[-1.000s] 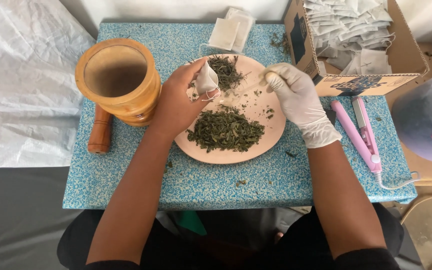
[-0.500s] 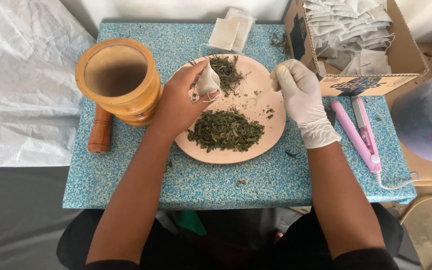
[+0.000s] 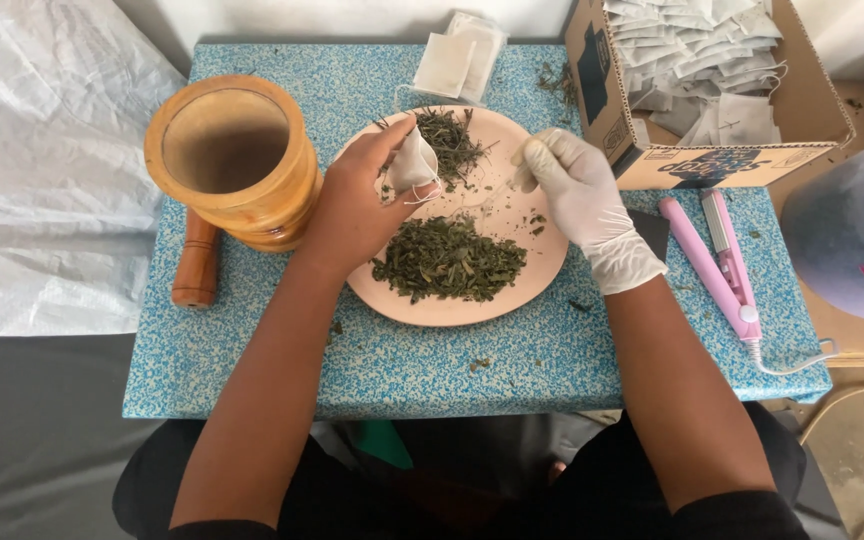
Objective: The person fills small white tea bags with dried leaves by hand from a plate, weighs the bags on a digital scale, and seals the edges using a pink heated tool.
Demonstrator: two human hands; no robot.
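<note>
- The bare left hand (image 3: 357,205) pinches a small white tea bag (image 3: 412,165) over the pink plate (image 3: 457,310)
- The gloved right hand (image 3: 582,195) has its fingers pressed together above the plate, but what it pinches is too small to see
- Two piles of dried green leaves (image 3: 449,258) lie on the plate
- A wooden mortar (image 3: 232,165) stands just left of the plate

Bright, even daylight; soft shadows; sharp focus.
</note>
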